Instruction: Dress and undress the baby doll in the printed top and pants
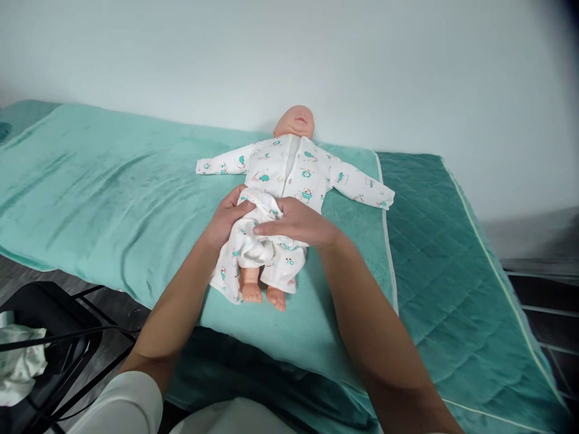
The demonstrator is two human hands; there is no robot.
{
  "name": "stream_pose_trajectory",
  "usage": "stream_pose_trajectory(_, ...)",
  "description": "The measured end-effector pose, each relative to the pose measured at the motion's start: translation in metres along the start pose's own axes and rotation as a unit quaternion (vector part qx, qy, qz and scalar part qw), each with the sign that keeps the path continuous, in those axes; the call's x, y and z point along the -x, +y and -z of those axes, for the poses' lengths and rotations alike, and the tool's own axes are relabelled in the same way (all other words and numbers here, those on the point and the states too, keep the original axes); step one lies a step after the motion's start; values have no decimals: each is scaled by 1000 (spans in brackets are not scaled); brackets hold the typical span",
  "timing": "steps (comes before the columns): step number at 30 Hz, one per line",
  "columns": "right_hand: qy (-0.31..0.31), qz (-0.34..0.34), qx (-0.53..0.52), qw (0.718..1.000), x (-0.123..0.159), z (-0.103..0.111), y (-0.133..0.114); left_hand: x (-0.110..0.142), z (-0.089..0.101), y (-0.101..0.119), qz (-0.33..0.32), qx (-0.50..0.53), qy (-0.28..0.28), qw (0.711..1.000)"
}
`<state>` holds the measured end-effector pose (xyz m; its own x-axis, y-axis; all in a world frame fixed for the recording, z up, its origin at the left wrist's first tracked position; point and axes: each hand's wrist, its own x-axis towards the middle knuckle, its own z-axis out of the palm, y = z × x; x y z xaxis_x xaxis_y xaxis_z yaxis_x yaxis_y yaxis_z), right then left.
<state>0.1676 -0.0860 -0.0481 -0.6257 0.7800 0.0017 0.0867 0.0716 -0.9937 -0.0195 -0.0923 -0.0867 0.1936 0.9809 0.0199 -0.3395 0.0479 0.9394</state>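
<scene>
A baby doll lies on its back, its head toward the wall and its bare feet toward me. It wears a white printed jacket with the sleeves spread out to both sides. White printed baby pants are bunched over its lower body, and both feet stick out below them. My left hand grips the pants' cloth at the left side, thumb on top. My right hand closes on the gathered cloth near the doll's waist. Its fingertips are partly hidden in the folds.
The doll rests on a light green blanket over a bed. A darker quilted cover shows at the right. A white wall stands behind. At lower left, a black chair holds crumpled printed cloth.
</scene>
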Motion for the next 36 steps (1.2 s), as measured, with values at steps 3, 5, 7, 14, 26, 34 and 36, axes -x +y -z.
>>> stream_pose_trajectory(3,17,-21,27,999,0,-2,1,-1,2,-2,-11,-29,-2,1000)
stream_pose_trajectory(5,74,-32,-25,996,-3,-3,5,-1,1,-1,-7,-29,-3,1000)
stream_pose_trajectory(7,142,-40,-115,982,-6,-4,9,-1,-1,3,11,-38,-14,999)
stream_pose_trajectory(14,211,5,-254,944,-12,-3,14,3,-3,12,120,-42,-113,986)
stream_pose_trajectory(26,-47,14,84,995,2,6,-7,7,-10,6,18,61,11,998)
stream_pose_trajectory(34,84,-38,-41,995,2,3,6,7,-8,1,11,-2,-17,1000)
stream_pose_trajectory(36,139,-29,-113,983,-2,2,11,7,-8,3,6,-38,-45,998)
